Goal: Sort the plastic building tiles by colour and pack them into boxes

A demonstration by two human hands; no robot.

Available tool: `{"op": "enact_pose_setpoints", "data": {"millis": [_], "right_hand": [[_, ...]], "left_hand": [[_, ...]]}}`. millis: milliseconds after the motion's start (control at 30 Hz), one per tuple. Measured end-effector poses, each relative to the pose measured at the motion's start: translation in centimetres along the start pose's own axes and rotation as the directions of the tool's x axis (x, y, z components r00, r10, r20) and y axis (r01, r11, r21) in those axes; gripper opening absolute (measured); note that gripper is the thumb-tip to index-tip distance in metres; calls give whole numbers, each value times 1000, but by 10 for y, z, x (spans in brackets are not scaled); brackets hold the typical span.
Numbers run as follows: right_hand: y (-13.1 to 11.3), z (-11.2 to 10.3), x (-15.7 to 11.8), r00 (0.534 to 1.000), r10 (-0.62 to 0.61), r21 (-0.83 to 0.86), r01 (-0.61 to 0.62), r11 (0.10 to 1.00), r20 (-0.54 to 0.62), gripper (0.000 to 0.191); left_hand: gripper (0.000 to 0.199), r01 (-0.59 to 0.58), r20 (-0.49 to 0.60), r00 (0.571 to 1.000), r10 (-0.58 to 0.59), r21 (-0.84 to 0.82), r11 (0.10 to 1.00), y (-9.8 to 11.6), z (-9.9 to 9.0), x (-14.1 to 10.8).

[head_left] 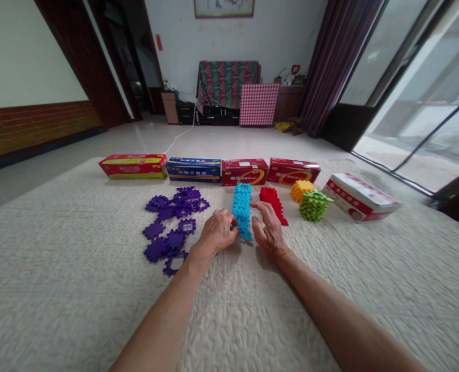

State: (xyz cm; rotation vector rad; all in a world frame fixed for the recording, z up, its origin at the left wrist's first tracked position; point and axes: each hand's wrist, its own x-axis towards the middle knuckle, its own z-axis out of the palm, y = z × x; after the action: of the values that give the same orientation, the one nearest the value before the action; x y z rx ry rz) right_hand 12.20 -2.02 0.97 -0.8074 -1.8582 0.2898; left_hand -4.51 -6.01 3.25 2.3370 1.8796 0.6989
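Observation:
A row of light-blue interlocking plastic tiles (pixel 242 202) with notched edges runs away from me on the quilted cover. At its left side, near the front end, my left hand (pixel 218 230) has its fingers curled in against the blue tiles. My right hand (pixel 268 230) is just right of the row, thumb and fingers apart and nothing visible between them. Behind that hand lies a row of red tiles (pixel 269 195), partly covered by it. Loose purple tiles (pixel 175 240) are scattered to the left, some flat and some overlapping.
Stacks of yellow tiles (pixel 302 189) and green tiles (pixel 315 206) stand at the right. A red-and-yellow box (pixel 134 167), a blue box (pixel 194 170) and two red boxes (pixel 244 172) line the far edge. A white-and-red box (pixel 359 198) sits angled at right.

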Motion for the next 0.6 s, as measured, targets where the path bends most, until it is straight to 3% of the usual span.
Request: {"op": "enact_pose_setpoints", "data": {"millis": [433, 600], "right_hand": [[1, 1, 0, 996, -72, -42, 74, 996, 59, 29], [0, 0, 0, 988, -147, -39, 149, 988, 55, 27]], "left_hand": [[12, 56, -56, 997, -57, -13, 998, 3, 2, -2], [13, 126, -125, 984, -126, -4, 992, -10, -4, 2]]}}
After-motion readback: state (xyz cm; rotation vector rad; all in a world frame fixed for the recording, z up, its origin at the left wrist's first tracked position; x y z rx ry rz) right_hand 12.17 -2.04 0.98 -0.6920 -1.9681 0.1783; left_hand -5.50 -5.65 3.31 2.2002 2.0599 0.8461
